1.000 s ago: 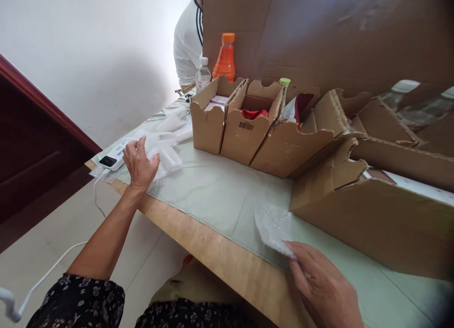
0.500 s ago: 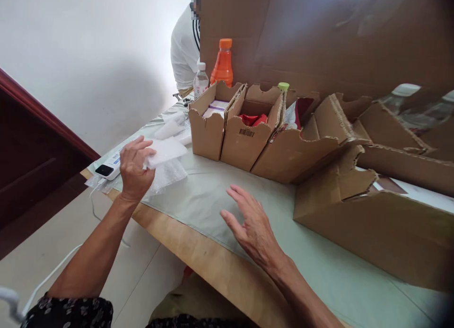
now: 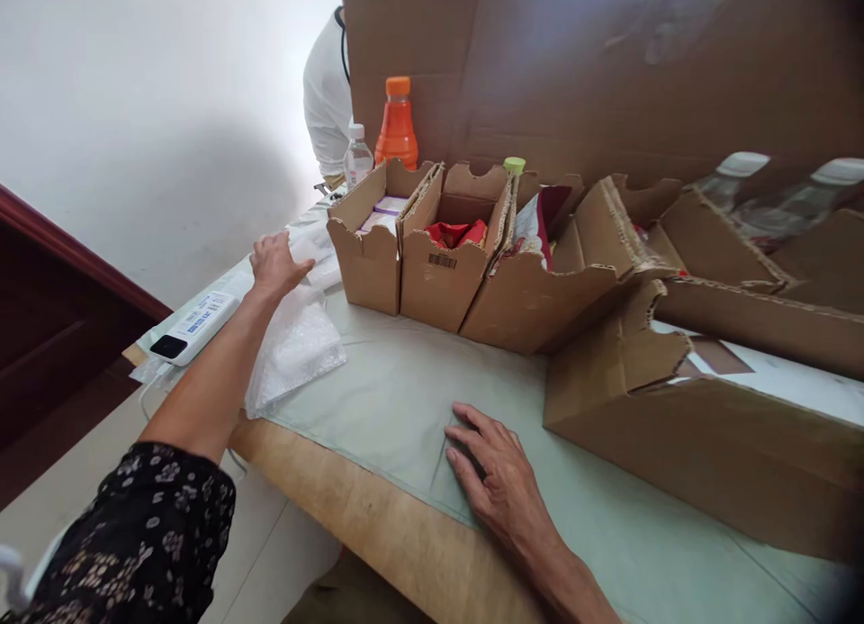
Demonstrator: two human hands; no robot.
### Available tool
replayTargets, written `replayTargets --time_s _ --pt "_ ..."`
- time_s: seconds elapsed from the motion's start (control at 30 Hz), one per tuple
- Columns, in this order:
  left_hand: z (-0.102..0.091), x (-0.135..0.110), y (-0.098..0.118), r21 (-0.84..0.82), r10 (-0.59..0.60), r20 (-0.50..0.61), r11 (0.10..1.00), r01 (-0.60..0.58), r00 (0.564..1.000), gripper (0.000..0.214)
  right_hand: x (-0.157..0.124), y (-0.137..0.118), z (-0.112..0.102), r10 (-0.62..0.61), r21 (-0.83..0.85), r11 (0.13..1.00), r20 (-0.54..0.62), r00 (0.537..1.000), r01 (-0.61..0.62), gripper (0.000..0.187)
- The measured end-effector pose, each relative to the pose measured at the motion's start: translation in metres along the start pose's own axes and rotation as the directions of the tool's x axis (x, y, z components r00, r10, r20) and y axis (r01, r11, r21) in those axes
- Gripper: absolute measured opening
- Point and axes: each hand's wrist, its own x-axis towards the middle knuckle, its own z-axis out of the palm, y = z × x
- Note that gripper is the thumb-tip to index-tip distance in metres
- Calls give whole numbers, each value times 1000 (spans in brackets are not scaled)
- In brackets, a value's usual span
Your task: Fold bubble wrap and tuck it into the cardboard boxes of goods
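Observation:
My left hand (image 3: 275, 262) reaches to the far left part of the table, over white foam and plastic wrapping pieces (image 3: 317, 253). Its thumb stands apart from the fingers, whose tips are partly hidden, and I see nothing gripped in it. Just nearer lies a crumpled sheet of bubble wrap (image 3: 297, 349), partly behind my left forearm. My right hand (image 3: 499, 471) rests low over the pale green cloth (image 3: 391, 381), fingers spread and holding nothing.
Cardboard bins (image 3: 368, 268) stand in a row at the back, some holding red packets (image 3: 455, 234). A larger cardboard box (image 3: 702, 453) is at right. A white device (image 3: 195, 327) with a cable lies left. An orange bottle (image 3: 398, 129) stands behind; a person in white (image 3: 328, 93) is beyond.
My left hand has moved farther away, and the white foam sheet no longer shows in it. My right hand has lowered slightly toward the cloth. The view has shifted a little.

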Motion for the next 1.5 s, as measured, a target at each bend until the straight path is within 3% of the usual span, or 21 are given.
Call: replayTargets --time_s 0.07,0.13,0.27,0.4,0.5,0.57,0.63,0.7,0.8,0.9,0.97,1.03,1.1,1.13,1.2,1.27,1.33,1.4,1.5 --pt "17 15 -6 -36 -34 6 999 34 999 34 -1 0 0 -7 -17 1000 8 1000 8 28" --pt "18 21 -13 -106 -50 -22 993 48 999 33 -1 0 1 -8 -28 1000 16 1000 8 28" --pt "-13 22 -15 -318 -51 -140 948 4 989 22 -3 0 4 -25 -37 999 15 1000 25 29" --pt "-46 12 1 -517 -81 -207 855 -38 975 23 -2 2 7 -15 -1 1000 -19 1000 15 28" --pt "-57 -14 23 -636 -75 -193 768 -67 978 21 3 -1 1 37 103 994 -52 998 -32 27" --pt "-56 -45 42 -702 -41 -150 708 -77 988 21 9 -8 -10 108 224 970 -68 992 -90 35" --pt "-48 -84 64 -780 12 -24 625 -27 1000 22 17 -20 -24 185 395 906 -53 981 -150 54" --pt "-38 -126 84 -837 64 210 527 146 976 24 24 -33 -39 232 578 794 -3 973 -188 76" --pt "-21 -183 105 -791 89 509 440 425 856 23 27 -46 -53 241 744 637 55 969 -201 100" --pt "-6 -227 116 -660 111 726 390 642 679 24 16 -43 -57 363 766 598 7 932 -238 101" --pt "1 -248 120 -537 145 842 321 780 520 28 -1 -33 -59 533 775 557 -58 844 -298 82" --pt "5 -266 124 -410 179 909 212 887 377 33 -24 -21 -62 685 792 505 -125 717 -343 61" --pt "7 -281 127 -283 200 943 69 957 264 36 -53 -12 -68 768 788 499 -210 605 -360 49" --pt "8 -287 128 -225 205 954 3 974 219 37 -68 -10 -72 781 783 512 -252 572 -354 47" --pt "11 -298 128 -141 203 967 -84 986 156 37 -98 -9 -78 769 778 532 -278 576 -334 50" --pt "16 -309 127 -102 196 973 -104 989 121 37 -120 -11 -84 726 769 539 -218 652 -344 64" --pt "23 -319 125 -85 189 977 -91 992 101 37 -129 -11 -87 692 709 561 -120 712 -427 86" --pt "26 -326 123 -76 185 979 -65 995 87 35 -125 -7 -89 706 597 598 -77 704 -534 97" --pt "23 -326 120 -60 185 981 -13 998 61 34 -106 6 -92 739 470 622 -89 668 -626 82"
